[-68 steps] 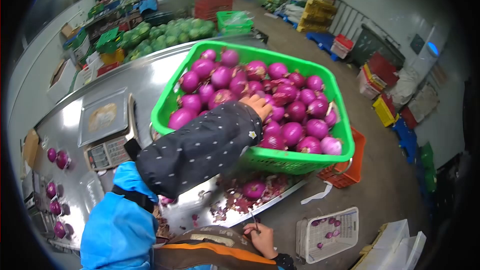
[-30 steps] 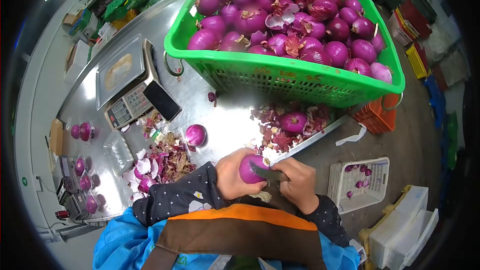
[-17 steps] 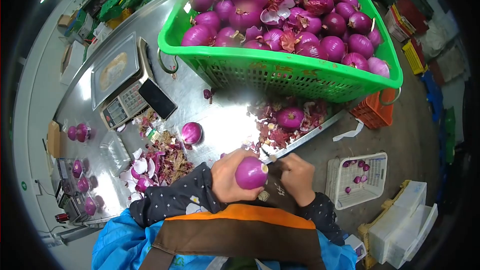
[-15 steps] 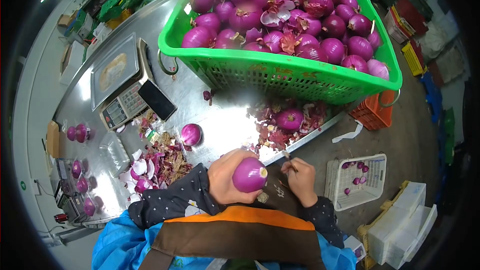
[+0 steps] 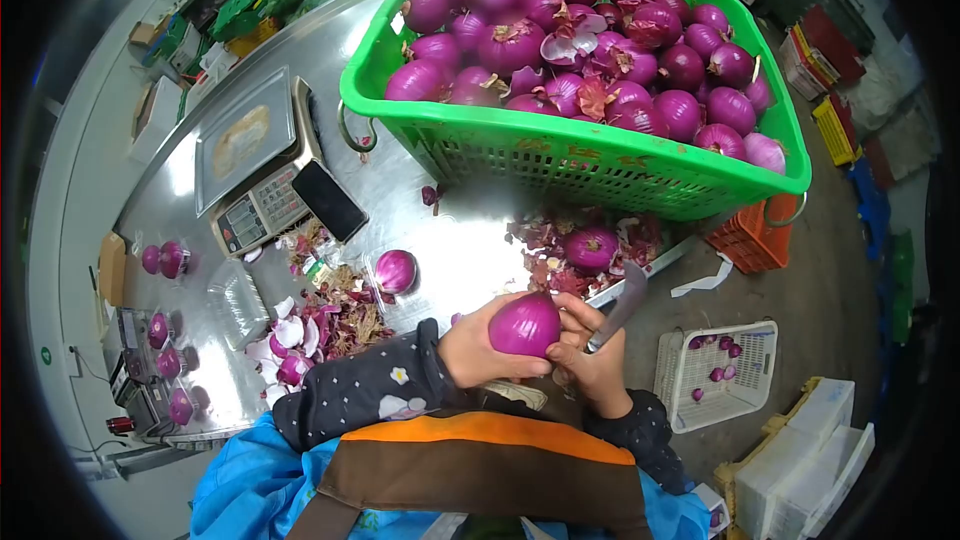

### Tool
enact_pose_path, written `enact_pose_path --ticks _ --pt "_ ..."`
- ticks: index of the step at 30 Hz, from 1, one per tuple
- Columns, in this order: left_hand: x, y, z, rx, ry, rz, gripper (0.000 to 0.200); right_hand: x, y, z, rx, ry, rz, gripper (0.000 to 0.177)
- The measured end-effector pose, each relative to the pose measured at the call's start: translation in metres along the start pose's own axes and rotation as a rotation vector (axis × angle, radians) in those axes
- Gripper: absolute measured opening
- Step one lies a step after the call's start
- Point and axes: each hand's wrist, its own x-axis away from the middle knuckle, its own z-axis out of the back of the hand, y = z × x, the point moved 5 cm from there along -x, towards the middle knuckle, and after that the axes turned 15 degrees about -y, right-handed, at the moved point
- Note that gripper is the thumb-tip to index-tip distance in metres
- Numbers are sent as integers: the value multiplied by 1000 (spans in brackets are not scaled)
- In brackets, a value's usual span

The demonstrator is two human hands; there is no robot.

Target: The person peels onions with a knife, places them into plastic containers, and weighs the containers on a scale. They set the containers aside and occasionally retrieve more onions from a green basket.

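In front of my body, my left hand (image 5: 478, 348) is wrapped round a smooth purple onion (image 5: 526, 325). Close against the onion's right side, my right hand (image 5: 594, 352) grips a knife (image 5: 620, 306) whose blade points up and to the right. Some of its fingers reach the onion's edge. Another onion (image 5: 396, 271) lies on the metal table (image 5: 455, 260) to the left of my hands. Just beyond my hands, one more onion (image 5: 590, 249) rests among dry skins near the table's edge.
A green crate (image 5: 600, 155) heaped with onions stands at the back. To the left are a weighing scale (image 5: 262, 210), a black phone (image 5: 329, 201) and a pile of peelings (image 5: 340, 310). A white basket (image 5: 668, 380) with several small onions sits on the floor at right.
The onion in my left hand has turned, so its pale cut end no longer shows. My right hand has moved left and up to meet it, the knife blade now plainly visible.
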Motion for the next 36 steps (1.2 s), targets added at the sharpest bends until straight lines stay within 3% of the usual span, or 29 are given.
enact_pose_path --ticks 1,2,3,4,5,7,9,11,18,22,25,27,29,33,35,36 --pt "-1 7 -1 -333 8 -44 65 2 -6 2 -2 1 0 52" --pt "1 11 -1 -548 81 -59 57 6 -15 9 233 32 -106 41" --pt "2 13 -3 -547 78 -60 57 8 -20 15 470 64 -213 32" --pt "5 19 -4 -663 139 -85 58 1 -34 11 977 118 369 13" --pt "8 24 -5 -779 200 -107 58 2 -39 14 978 120 369 13" --pt "9 26 -6 -806 213 -123 56 4 -41 11 1247 -76 303 15" --pt "9 32 -10 -888 173 -185 54 3 -33 16 1262 -82 275 14" --pt "7 28 -10 -886 150 -199 54 1 -26 10 1357 -160 243 24" --pt "8 39 -16 -903 47 -240 53 -4 -29 2 1372 -117 284 14" --pt "11 46 -20 -945 84 -298 54 -3 -30 14 1418 -105 281 13" --pt "7 43 -20 -955 5 -223 53 6 -24 14 1361 -55 269 12" --pt "9 44 -19 -1002 94 -246 57 -3 -34 5 1380 -29 315 11" --pt "9 55 -16 -1195 170 -285 60 12 -14 39 1285 82 189 21" --pt "9 46 -5 -1272 134 -288 68 13 -20 38 1059 23 201 25" --pt "5 40 -3 -1292 123 -273 70 -5 -22 24 108 -17 -144 24" --pt "3 42 -6 -1327 123 -332 67 -12 -20 19 18 -58 -160 27"
